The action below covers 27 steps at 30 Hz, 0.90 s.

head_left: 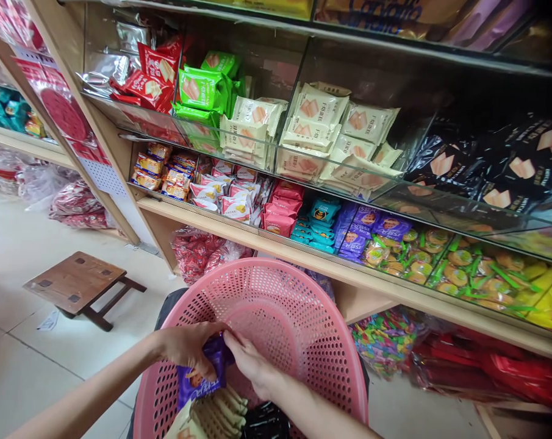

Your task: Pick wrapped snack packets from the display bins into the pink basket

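Observation:
Both hands are over a pink perforated plastic basket [321, 299]. My left hand [186, 347] is closed on purple snack packets [202, 381], its thumb across their front. From the other side, my right hand [250, 363] pinches the upper end of the same packets; its fingertips are partly hidden. Below them, inside the basket, a row of cream-coloured snack packets [211, 417] lies close together. Some black packets [266, 422] are beside these, partly behind my right forearm.
Shelves ahead hold red, green [202, 88], cream [312, 116] and black [444, 161] packets in clear-fronted compartments. Lower down are small pink, teal and purple packets [355, 231]. A low wooden stool [77, 280] stands on the tiled floor at left. Bagged goods [385, 341] lie under the shelf.

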Each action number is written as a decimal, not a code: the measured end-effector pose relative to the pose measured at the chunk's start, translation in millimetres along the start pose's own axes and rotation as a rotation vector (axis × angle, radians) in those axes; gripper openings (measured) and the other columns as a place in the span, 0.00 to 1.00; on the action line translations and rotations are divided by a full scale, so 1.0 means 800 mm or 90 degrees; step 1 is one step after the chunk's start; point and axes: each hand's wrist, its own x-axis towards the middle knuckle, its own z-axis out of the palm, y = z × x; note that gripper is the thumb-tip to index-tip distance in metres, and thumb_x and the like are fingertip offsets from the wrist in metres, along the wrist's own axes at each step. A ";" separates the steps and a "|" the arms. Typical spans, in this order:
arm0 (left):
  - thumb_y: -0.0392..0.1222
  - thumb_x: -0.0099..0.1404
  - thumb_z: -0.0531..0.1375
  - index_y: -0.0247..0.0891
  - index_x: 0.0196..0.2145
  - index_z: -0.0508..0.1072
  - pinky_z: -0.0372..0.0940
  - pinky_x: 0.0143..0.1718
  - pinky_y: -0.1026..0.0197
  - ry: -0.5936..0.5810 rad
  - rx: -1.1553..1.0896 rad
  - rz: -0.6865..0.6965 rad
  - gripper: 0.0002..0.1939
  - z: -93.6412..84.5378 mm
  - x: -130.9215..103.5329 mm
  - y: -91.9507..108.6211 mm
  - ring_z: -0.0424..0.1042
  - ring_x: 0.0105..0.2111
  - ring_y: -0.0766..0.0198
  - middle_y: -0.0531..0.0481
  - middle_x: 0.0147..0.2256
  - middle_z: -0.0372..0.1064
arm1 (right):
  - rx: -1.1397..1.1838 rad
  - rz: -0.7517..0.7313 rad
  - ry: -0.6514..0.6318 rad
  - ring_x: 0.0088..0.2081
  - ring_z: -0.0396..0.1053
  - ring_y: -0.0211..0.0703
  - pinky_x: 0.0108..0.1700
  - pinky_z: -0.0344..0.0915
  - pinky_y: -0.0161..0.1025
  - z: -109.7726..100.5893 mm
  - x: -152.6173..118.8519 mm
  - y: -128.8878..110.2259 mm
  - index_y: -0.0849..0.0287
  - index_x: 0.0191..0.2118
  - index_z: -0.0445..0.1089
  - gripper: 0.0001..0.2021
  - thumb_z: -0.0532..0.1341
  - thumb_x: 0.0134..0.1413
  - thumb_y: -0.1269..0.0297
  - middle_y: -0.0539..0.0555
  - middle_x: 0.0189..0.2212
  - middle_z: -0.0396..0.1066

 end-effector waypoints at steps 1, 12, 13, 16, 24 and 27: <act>0.51 0.40 0.66 0.42 0.55 0.59 0.58 0.51 0.56 0.009 -0.004 0.003 0.44 0.001 -0.001 -0.002 0.63 0.50 0.53 0.49 0.51 0.65 | 0.001 0.003 -0.010 0.57 0.53 0.45 0.57 0.49 0.44 0.003 0.000 0.003 0.54 0.54 0.59 0.33 0.53 0.46 0.39 0.54 0.56 0.59; 0.44 0.48 0.62 0.38 0.60 0.52 0.53 0.54 0.56 0.097 -0.002 -0.061 0.43 0.012 -0.026 0.000 0.59 0.54 0.50 0.43 0.56 0.59 | 0.010 0.029 -0.029 0.63 0.39 0.42 0.62 0.38 0.48 0.026 -0.020 -0.002 0.51 0.60 0.51 0.36 0.44 0.49 0.36 0.51 0.62 0.45; 0.46 0.50 0.61 0.38 0.60 0.51 0.55 0.52 0.56 0.099 -0.009 -0.054 0.42 0.012 -0.027 -0.001 0.60 0.53 0.50 0.43 0.55 0.60 | -0.002 0.022 -0.015 0.63 0.38 0.42 0.62 0.36 0.47 0.028 -0.020 -0.002 0.51 0.59 0.51 0.35 0.45 0.49 0.37 0.51 0.63 0.44; 0.55 0.53 0.58 0.38 0.61 0.50 0.58 0.49 0.57 0.105 -0.032 -0.030 0.42 0.014 -0.026 -0.005 0.64 0.50 0.51 0.42 0.50 0.66 | -0.021 0.015 0.016 0.64 0.36 0.43 0.62 0.35 0.50 0.032 -0.020 -0.001 0.50 0.60 0.49 0.35 0.46 0.49 0.37 0.50 0.63 0.42; 0.56 0.45 0.63 0.39 0.59 0.53 0.57 0.50 0.58 0.040 -0.023 -0.010 0.47 0.015 -0.028 -0.004 0.62 0.51 0.50 0.43 0.51 0.65 | -0.080 0.032 -0.014 0.64 0.29 0.42 0.62 0.31 0.48 0.045 -0.033 -0.011 0.55 0.62 0.39 0.40 0.43 0.49 0.36 0.52 0.64 0.34; 0.56 0.46 0.63 0.38 0.59 0.53 0.58 0.50 0.58 0.025 -0.001 -0.015 0.46 0.014 -0.027 -0.001 0.62 0.51 0.50 0.41 0.53 0.63 | -0.142 0.029 -0.008 0.64 0.25 0.39 0.62 0.25 0.44 0.051 -0.031 -0.009 0.59 0.63 0.34 0.39 0.40 0.52 0.38 0.53 0.65 0.29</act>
